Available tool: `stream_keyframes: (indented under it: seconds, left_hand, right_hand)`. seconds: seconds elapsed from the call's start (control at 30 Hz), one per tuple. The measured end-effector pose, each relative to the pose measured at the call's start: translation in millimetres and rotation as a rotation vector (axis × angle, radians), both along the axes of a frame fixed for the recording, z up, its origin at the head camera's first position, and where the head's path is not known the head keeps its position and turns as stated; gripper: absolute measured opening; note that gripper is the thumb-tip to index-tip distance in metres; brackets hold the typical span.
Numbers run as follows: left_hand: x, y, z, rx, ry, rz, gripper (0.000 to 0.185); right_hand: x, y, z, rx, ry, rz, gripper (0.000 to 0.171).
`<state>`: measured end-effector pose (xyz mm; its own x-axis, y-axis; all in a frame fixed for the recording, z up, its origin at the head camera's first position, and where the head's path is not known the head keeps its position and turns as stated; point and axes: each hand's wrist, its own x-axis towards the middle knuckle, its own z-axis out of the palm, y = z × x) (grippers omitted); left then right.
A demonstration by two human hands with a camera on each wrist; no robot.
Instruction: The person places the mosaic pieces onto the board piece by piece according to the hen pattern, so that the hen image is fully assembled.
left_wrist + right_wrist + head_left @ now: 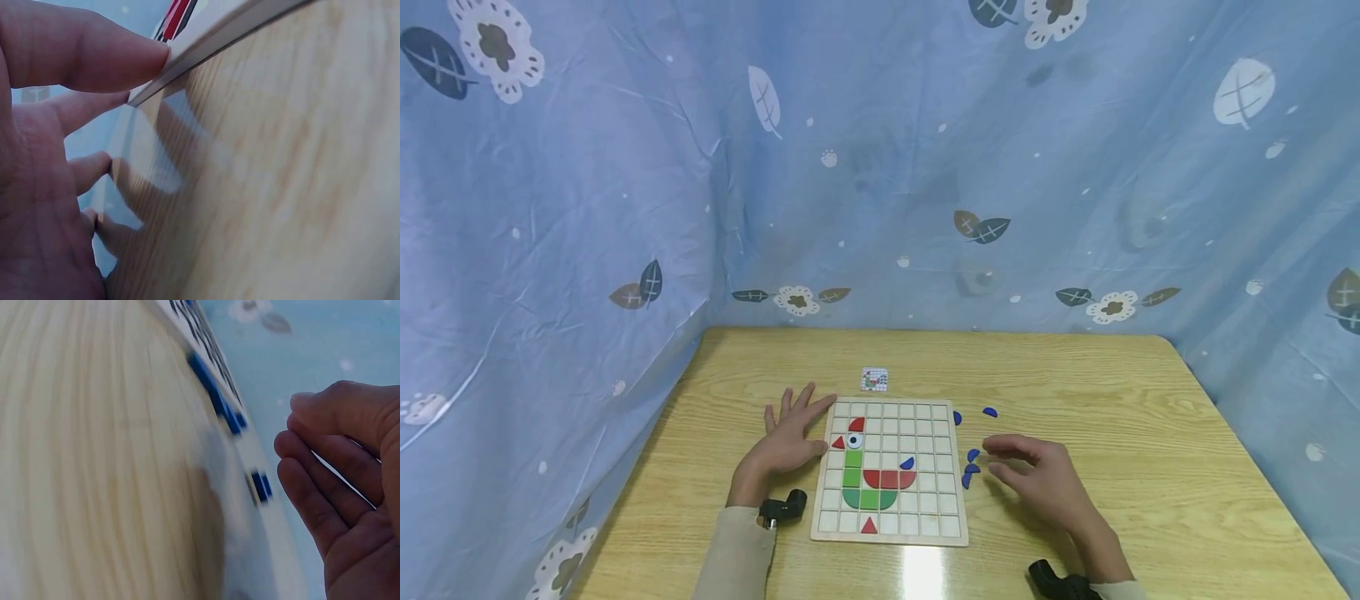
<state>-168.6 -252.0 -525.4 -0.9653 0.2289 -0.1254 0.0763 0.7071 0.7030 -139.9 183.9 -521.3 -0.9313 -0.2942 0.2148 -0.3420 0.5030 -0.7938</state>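
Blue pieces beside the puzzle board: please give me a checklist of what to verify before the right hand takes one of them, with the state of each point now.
1. Right hand free: ok, its fingers are relaxed and hold nothing.
2. Blue pieces within reach: ok, two lie on the table just off its fingertips, two more farther back.
3. Puzzle board steadied: ok, the left hand lies flat on the table with its thumb against the board's left edge.
4. Free cells on the board: ok, most of the grid is bare.
5. Reference card visible: ok, behind the board, but its picture is too small to read.
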Motion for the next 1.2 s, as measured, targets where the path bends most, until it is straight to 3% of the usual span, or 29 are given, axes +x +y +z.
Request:
stream_keyframes:
  seconds: [0.17, 0.37, 0.73, 1.2]
  left_hand:
    - [-0.2, -3, -1.1, -0.005, -0.009, 0.002, 0.085]
    - [-0.3, -3, -2.3, -0.014, -0.017, 0.006, 0.085]
    - [-0.9, 0, -1.2, -0.018, -0.007, 0.016, 0.086]
    - [-0.1, 0, -1.0, -0.010, -0.011, 0.011, 0.085]
  right_hand:
    - [2.0, 18, -0.7, 0.008, -0.010, -0.063, 0.032]
    - [-4.5, 23, -2.7, -0.053, -0.031, -0.041, 0.032]
    - [-27.6, 18, -4.6, 0.122, 0.002, -0.090, 0.029]
    - [-51.2, -6, -9.3, 0.134, 0.027, -0.043, 0.032]
